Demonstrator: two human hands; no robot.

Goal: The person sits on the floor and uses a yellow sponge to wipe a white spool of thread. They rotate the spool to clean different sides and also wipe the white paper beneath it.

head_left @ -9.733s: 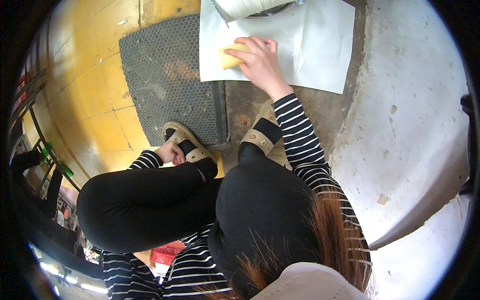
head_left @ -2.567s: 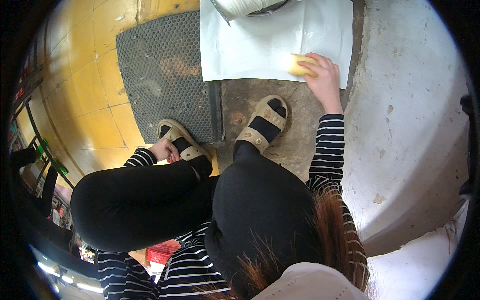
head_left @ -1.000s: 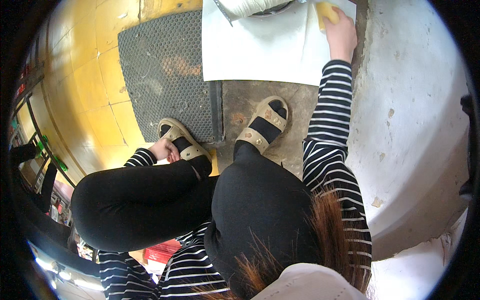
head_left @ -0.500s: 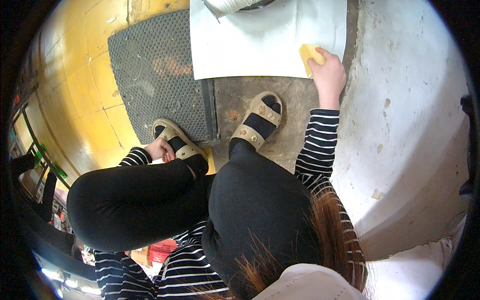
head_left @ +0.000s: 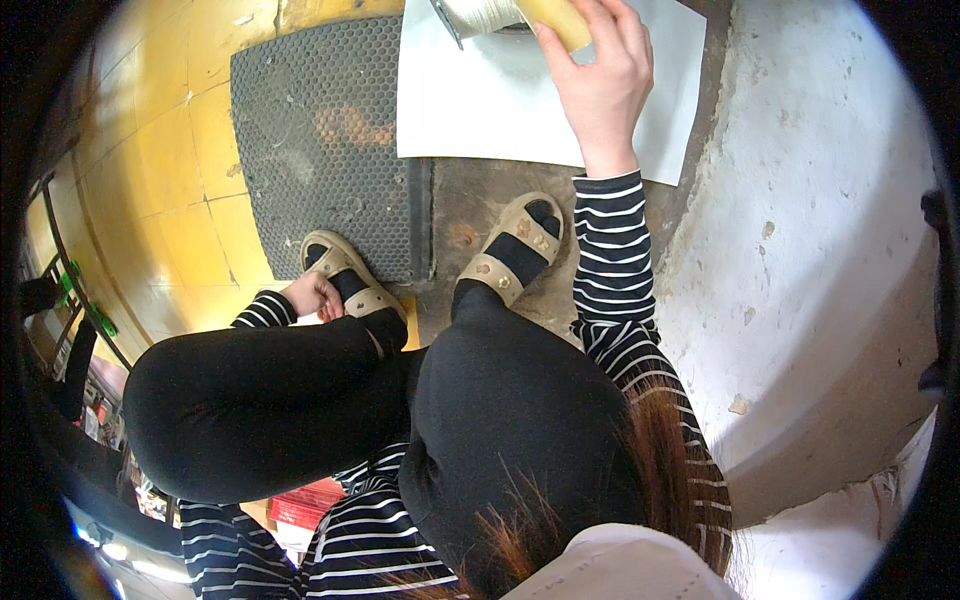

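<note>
My right hand (head_left: 605, 85) is closed around a yellow sponge (head_left: 560, 22) at the upper edge of the view. The sponge is at the dark rim of a whitish, ribbed, rounded object (head_left: 480, 14), which is cut off by the picture's edge; I cannot tell its kind or whether the sponge touches it. This object stands on a glossy white sheet (head_left: 480, 110) on the floor. Beside my left ankle, my left hand (head_left: 314, 296) hangs with loosely bent fingers and holds nothing visible.
A grey honeycomb rubber mat (head_left: 310, 140) lies left of the sheet, partly under it, over yellow floor tiles (head_left: 165, 170). My feet in beige sandals (head_left: 515, 248) are near the mat and sheet. A whitewashed wall (head_left: 790, 200) rises at the right. Dark metal shelving (head_left: 70, 290) stands far left.
My right hand, with the sponge in it, has moved up and left, from the sheet's right front corner to the ribbed object. The view has shifted slightly; my left hand stays by the ankle.
</note>
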